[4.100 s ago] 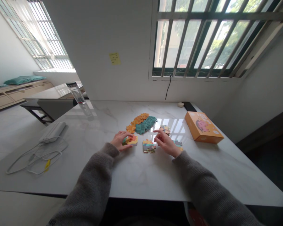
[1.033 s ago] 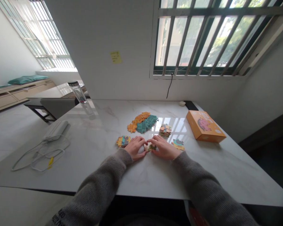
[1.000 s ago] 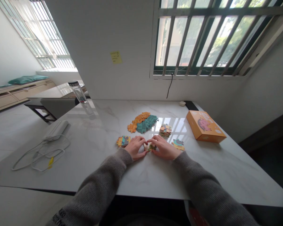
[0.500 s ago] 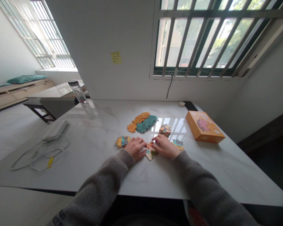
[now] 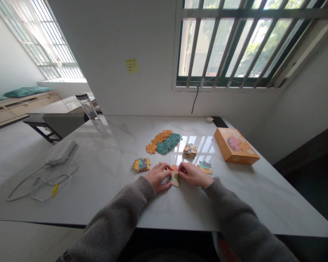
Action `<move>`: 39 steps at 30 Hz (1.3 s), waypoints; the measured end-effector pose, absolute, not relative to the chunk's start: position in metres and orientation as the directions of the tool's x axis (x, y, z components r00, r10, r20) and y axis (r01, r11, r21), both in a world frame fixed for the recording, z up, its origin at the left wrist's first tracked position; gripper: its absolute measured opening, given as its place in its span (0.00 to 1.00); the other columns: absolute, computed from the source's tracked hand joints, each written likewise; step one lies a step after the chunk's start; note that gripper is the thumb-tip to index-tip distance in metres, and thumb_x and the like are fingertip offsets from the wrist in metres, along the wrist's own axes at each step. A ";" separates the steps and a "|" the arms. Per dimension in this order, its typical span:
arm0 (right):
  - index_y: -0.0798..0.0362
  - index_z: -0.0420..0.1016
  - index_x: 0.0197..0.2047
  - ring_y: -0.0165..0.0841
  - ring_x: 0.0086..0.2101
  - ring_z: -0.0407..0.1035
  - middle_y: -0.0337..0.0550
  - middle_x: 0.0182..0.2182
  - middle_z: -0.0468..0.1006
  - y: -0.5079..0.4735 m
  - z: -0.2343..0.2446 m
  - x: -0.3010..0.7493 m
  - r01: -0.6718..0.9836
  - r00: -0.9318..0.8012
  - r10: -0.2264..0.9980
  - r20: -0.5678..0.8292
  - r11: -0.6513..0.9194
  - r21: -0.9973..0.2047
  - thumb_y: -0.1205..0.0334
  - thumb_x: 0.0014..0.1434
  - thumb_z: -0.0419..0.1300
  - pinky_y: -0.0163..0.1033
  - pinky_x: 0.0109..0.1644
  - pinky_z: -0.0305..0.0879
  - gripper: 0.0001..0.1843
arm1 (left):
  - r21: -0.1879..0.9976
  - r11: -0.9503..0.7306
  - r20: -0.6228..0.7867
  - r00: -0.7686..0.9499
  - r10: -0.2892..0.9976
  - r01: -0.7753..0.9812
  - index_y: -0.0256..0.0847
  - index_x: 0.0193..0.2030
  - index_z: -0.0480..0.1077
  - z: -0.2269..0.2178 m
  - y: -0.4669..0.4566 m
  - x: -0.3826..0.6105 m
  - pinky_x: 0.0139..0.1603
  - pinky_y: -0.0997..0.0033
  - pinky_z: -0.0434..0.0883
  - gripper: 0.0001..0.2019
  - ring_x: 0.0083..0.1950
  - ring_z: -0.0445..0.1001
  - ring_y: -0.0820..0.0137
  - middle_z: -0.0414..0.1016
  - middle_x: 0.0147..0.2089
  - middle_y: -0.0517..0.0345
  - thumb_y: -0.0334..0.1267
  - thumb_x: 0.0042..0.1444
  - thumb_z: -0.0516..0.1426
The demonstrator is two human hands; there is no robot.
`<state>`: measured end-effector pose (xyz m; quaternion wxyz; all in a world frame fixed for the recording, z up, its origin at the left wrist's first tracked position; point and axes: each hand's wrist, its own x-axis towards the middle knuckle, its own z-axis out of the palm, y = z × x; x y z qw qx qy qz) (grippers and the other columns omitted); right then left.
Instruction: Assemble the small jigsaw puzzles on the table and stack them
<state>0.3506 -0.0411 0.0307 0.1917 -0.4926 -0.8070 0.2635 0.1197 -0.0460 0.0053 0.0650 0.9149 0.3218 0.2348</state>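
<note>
One jigsaw section (image 5: 176, 180) is lying on tabletop (image 5: 177, 211) btwn L hand (image 5: 159, 177), half-curled at its left side (grip unclear), & R hand (image 5: 194, 174), pinching its right edge, long axis running approx. fore-aft, neither hand being clearly nearer.

No word or number can be read with certainty. On the wall (image 5: 153, 100) above the far edge of the surface (image 5: 177, 211), a yellow note (image 5: 132, 66) bears several short lines of dark writing, too small to make out. On the orange box (image 5: 236, 146), near the right edge of the surface, pale lettering runs across the far part of the top face, beyond a pink printed figure; it is too blurred to spell. Smaller pale marks on the box's near side are equally illegible. Toward the left edge, a yellow tag (image 5: 54, 190) lies on a white cable (image 5: 68, 178); any print on it is too small to tell.
</note>
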 end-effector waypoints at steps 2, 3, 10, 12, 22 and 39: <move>0.53 0.71 0.34 0.31 0.28 0.66 0.39 0.28 0.75 -0.039 0.028 0.349 0.608 -0.423 0.905 0.041 0.317 -0.728 0.63 0.61 0.59 0.35 0.31 0.59 0.04 | 0.235 -0.798 0.403 0.691 0.600 0.555 0.43 0.40 0.71 0.005 -0.046 0.118 0.54 0.57 0.71 0.10 0.53 0.69 0.58 0.71 0.54 0.49 0.40 0.52 0.64; 0.53 0.71 0.35 0.31 0.29 0.67 0.39 0.28 0.75 -0.037 0.026 0.348 0.551 -0.422 0.905 0.049 0.299 -0.779 0.61 0.61 0.59 0.35 0.32 0.61 0.05 | 0.210 -0.803 0.403 0.699 0.590 0.557 0.44 0.40 0.72 0.005 -0.046 0.118 0.54 0.56 0.71 0.10 0.54 0.69 0.57 0.71 0.55 0.49 0.40 0.52 0.64; 0.53 0.70 0.41 0.31 0.31 0.69 0.39 0.31 0.75 -0.035 0.021 0.340 0.234 -0.437 0.888 0.143 0.266 -0.935 0.51 0.63 0.58 0.37 0.34 0.66 0.13 | 0.133 -0.809 0.482 0.676 0.557 0.572 0.46 0.48 0.72 0.010 -0.047 0.109 0.54 0.56 0.67 0.14 0.54 0.71 0.58 0.74 0.53 0.51 0.39 0.55 0.62; 0.52 0.69 0.46 0.31 0.32 0.69 0.40 0.33 0.75 -0.037 0.024 0.340 0.269 -0.400 0.898 0.183 0.306 -0.913 0.52 0.65 0.57 0.38 0.35 0.66 0.13 | 0.131 -0.783 0.522 0.629 0.576 0.609 0.47 0.51 0.72 0.014 -0.043 0.094 0.55 0.55 0.66 0.17 0.54 0.70 0.57 0.74 0.53 0.51 0.38 0.54 0.61; 0.51 0.72 0.46 0.40 0.43 0.67 0.48 0.41 0.76 -0.045 0.032 0.340 0.571 -0.529 0.786 0.320 0.609 -0.551 0.67 0.65 0.54 0.48 0.50 0.66 0.08 | 0.291 -0.488 0.394 0.362 0.845 0.823 0.45 0.49 0.72 -0.002 -0.019 -0.005 0.58 0.53 0.65 0.17 0.56 0.67 0.57 0.70 0.55 0.52 0.37 0.52 0.57; 0.49 0.61 0.66 0.44 0.52 0.64 0.51 0.51 0.65 -0.045 0.027 0.346 0.610 -0.621 0.760 0.191 0.622 -0.491 0.67 0.58 0.64 0.52 0.61 0.64 0.34 | 0.392 -0.573 0.307 0.485 0.819 0.720 0.45 0.51 0.70 -0.006 -0.011 -0.005 0.60 0.54 0.65 0.19 0.56 0.69 0.57 0.73 0.56 0.53 0.35 0.50 0.60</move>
